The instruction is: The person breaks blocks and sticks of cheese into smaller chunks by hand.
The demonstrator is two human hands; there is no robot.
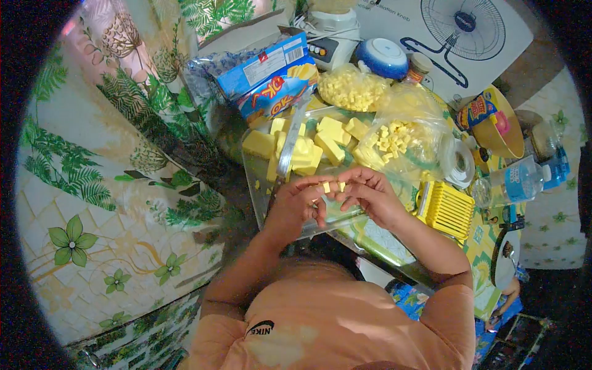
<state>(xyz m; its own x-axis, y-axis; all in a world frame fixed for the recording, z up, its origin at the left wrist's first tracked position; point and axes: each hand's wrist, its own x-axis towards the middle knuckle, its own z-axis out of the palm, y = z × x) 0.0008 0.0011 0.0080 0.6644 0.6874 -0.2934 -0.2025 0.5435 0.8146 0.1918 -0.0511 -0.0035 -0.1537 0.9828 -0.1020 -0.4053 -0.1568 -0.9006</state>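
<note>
My left hand (300, 200) and my right hand (372, 194) meet over the near edge of a clear tray (251, 185). Each pinches a small pale yellow piece, the left one (327, 187) and the right one (342, 186) close together between the fingertips. Just beyond my hands, several larger yellow blocks (332, 140) lie in the tray. A long metal blade (287, 151) rests across the blocks, just past my left hand. An open plastic bag (404, 139) with small yellow cubes lies beyond my right hand.
A yellow slotted cutter (448, 209) lies right of my right forearm. Behind the tray stand a blue box (265, 68), a full bag of yellow cubes (353, 87), a blue bowl (382, 58) and a blender base (330, 40). A water bottle (515, 182) lies at the right.
</note>
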